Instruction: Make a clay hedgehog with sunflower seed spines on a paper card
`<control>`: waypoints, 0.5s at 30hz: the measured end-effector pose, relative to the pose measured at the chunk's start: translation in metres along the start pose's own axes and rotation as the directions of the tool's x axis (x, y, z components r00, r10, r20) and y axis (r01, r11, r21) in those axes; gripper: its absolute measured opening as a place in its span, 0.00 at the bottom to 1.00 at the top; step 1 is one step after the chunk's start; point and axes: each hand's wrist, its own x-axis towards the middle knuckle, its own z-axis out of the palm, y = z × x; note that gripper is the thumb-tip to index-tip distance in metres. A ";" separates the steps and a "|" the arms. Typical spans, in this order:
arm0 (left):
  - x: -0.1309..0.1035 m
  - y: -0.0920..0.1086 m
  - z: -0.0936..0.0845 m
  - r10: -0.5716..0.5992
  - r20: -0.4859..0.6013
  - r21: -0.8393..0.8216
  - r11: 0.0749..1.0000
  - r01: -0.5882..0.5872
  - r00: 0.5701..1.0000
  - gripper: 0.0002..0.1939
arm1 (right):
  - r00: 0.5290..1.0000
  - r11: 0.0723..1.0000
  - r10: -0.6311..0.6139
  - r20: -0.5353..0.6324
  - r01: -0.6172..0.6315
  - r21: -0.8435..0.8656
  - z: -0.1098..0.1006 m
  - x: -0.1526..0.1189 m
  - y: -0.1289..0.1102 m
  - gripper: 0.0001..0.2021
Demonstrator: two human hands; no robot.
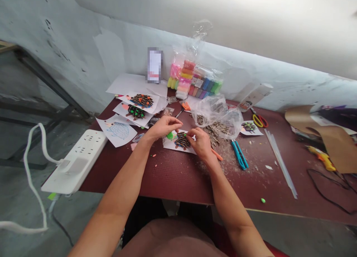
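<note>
In the middle of the table lies a white card [184,150] bearing a hedgehog picture [182,141] covered in dark, seed-like husks, with small green dots among them. My left hand [164,127] is over the card's left side, fingers curled and closed around a lump of bright green modelling clay [169,136]. At the picture's right side, my right hand [201,142] has thumb and fingertips pinched together close to the husks. What the pinch holds, if anything, is too small to see. A heap of loose husks [216,132] spreads beside my right hand, partly under a clear plastic bag [217,110].
Finished-looking hedgehog cards [142,100] and a drawing [118,130] lie left. Coloured clay packs [192,82] stand behind. A blue utility knife [239,154], scissors [260,120], glue sticks [281,164] and a yellow glue gun [322,157] lie right. A power strip [75,162] overhangs the left edge.
</note>
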 end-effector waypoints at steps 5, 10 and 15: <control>0.000 -0.002 0.000 0.014 -0.011 0.025 1.000 -0.014 1.000 0.13 | 1.000 1.000 -0.004 0.014 0.004 -0.011 -0.003 -0.001 -0.001 0.08; 0.002 -0.005 0.000 0.030 -0.021 0.037 0.999 -0.030 0.999 0.13 | 1.000 1.000 -0.007 -0.010 0.007 0.011 -0.006 -0.003 0.000 0.07; 0.000 -0.003 0.001 0.023 -0.033 0.030 0.999 -0.022 0.999 0.13 | 0.997 0.995 -0.015 -0.078 0.022 0.096 -0.008 -0.003 -0.001 0.05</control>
